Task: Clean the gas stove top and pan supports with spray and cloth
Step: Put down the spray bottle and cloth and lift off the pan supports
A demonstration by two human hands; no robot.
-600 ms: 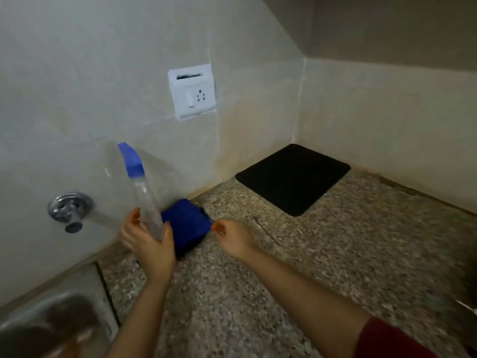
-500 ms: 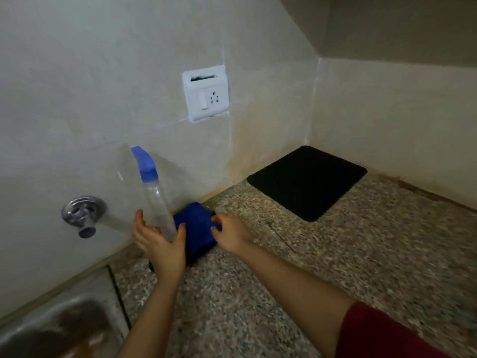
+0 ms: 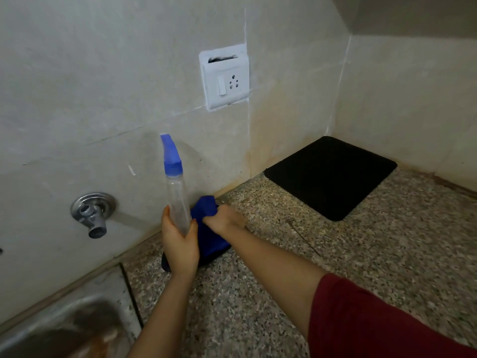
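Bottle (image 3: 176, 200) in left hand (image 3: 180, 248); right hand (image 3: 223, 219) seemingly pinches blue cloth (image 3: 210, 241).

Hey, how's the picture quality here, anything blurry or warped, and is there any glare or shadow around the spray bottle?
Head view: soft, even light, no glare; the spray bottle in the left hand throws a faint shadow on the wall. Head view: the sink at bottom left is smeared, while the bottle and blue cloth look sharp. Head view: wide-angle distortion slants the wall corner.
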